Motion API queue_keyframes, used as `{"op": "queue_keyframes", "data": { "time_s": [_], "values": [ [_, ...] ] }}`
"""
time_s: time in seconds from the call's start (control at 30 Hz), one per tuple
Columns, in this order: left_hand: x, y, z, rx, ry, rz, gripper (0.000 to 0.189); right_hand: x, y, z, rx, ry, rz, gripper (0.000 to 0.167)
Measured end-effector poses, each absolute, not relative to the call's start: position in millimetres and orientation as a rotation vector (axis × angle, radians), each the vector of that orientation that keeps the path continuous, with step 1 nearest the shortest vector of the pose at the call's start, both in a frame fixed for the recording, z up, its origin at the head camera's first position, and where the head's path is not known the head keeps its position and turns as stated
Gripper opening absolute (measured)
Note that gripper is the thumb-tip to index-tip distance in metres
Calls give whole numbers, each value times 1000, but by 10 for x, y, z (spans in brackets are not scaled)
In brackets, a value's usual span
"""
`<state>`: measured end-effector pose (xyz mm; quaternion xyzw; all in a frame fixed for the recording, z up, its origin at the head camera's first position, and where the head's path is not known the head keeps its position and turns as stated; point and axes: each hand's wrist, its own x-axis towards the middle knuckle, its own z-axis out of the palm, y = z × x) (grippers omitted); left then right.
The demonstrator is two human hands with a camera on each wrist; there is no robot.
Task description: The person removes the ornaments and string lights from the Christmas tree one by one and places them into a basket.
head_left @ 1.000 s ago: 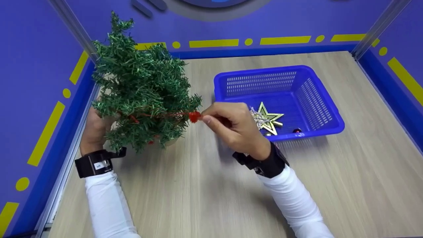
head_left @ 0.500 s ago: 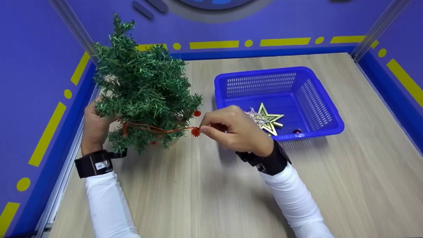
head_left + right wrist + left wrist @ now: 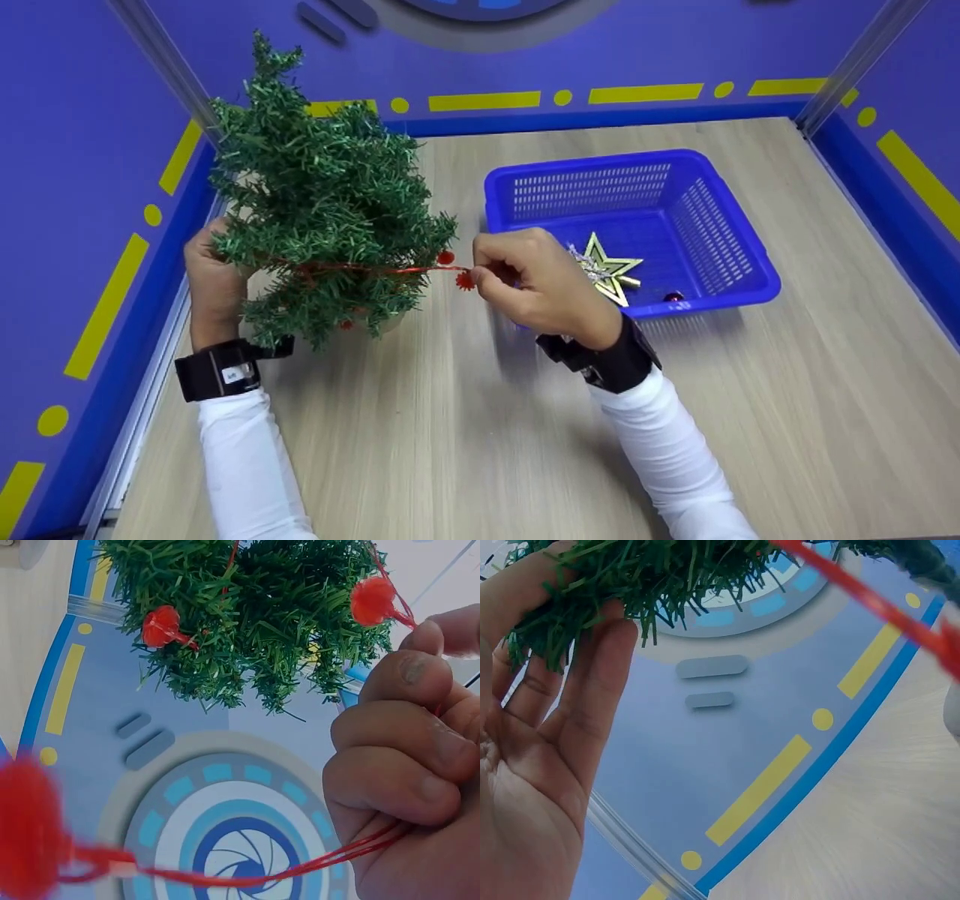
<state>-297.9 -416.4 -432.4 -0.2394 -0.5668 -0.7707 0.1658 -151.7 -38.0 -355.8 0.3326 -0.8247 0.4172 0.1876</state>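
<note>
A small green artificial Christmas tree (image 3: pixel 322 187) stands at the left of the table in the head view. Its lower branches are gripped at the left side by my left hand (image 3: pixel 214 289), whose fingers partly vanish behind the needles in the left wrist view. Across the tree's front runs a red string garland (image 3: pixel 375 269). My right hand (image 3: pixel 536 285) pinches this garland right of the tree, beside a small red ornament (image 3: pixel 465 280). In the right wrist view the loose end of the cord trails below my curled fingers, with a blurred red ornament (image 3: pixel 30 832) close to the camera.
Right of the tree sits a blue plastic basket (image 3: pixel 739 217). Inside it lie a gold star (image 3: pixel 611 268), some pale tinsel-like pieces (image 3: pixel 585 259) and a red shiny ball (image 3: pixel 673 297). Blue panels border the wooden table (image 3: pixel 465 442) at the back and sides.
My right hand dipped toward the front edge, then came back up and right, pulling the garland from a sagging curve into a straighter line. My left hand stays at the tree's left side.
</note>
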Motion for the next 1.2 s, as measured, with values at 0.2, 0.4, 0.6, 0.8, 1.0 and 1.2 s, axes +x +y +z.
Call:
{"op": "queue_keyframes", "data": {
  "time_s": [0.2,0.4,0.6,0.8,1.0,1.2],
  "values": [
    [-2979,-4128,-4319,-599,-1604,-2152,28,-1532,-386,-3564,951,-2315,1176,21],
    [-2968,-4075,-4327,-504,-1585,-2153,14,-1535,-382,-3558,929,-2311,1170,21],
    [-2957,-4061,-4328,-587,-1640,-2195,16,-1528,-375,-3561,896,-2287,1173,44],
    [-2925,-4140,-4298,-720,-1777,-2236,32,-1547,-366,-3567,919,-2212,1179,38],
    [-2890,-4203,-4255,-804,-1744,-2293,25,-1560,-345,-3561,855,-2194,1090,36],
    [-2948,-4130,-4235,-463,-1748,-2237,29,-1570,-330,-3585,790,-2179,1131,28]
  ]
}}
